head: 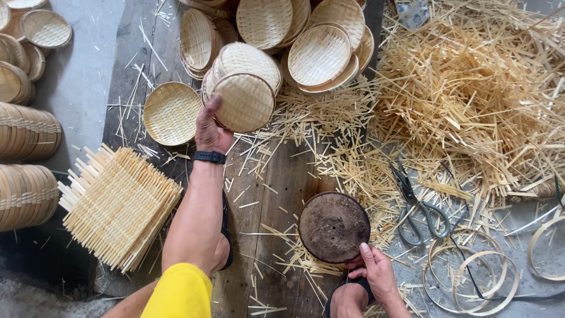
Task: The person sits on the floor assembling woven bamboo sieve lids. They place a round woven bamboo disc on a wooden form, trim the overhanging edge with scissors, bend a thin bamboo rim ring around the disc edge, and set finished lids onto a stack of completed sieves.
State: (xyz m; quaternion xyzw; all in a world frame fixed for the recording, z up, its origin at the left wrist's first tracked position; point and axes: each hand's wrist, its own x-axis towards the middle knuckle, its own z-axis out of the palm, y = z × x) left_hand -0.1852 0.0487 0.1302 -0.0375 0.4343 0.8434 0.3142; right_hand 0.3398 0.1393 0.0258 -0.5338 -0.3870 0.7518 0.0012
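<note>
From the head camera, the left hand (pixel 210 131) reached out with its fingers curled around the rim of a round woven bamboo tray (pixel 244 101), gripping it at the edge of the heap of finished trays (pixel 282 35). The right hand (pixel 376 271) pinched the near rim of a dark round mould (pixel 333 227) lying on the wooden plank (pixel 276 176). A firm rim hold seemed best for keeping the tray level. Scissors (pixel 419 206) lay just right of the mould, among bamboo offcuts (pixel 471 94).

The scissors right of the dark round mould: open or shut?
Shut, it seems: the scissors lie flat among bamboo offcuts, blades together in one dark line, untouched by either hand.
</note>
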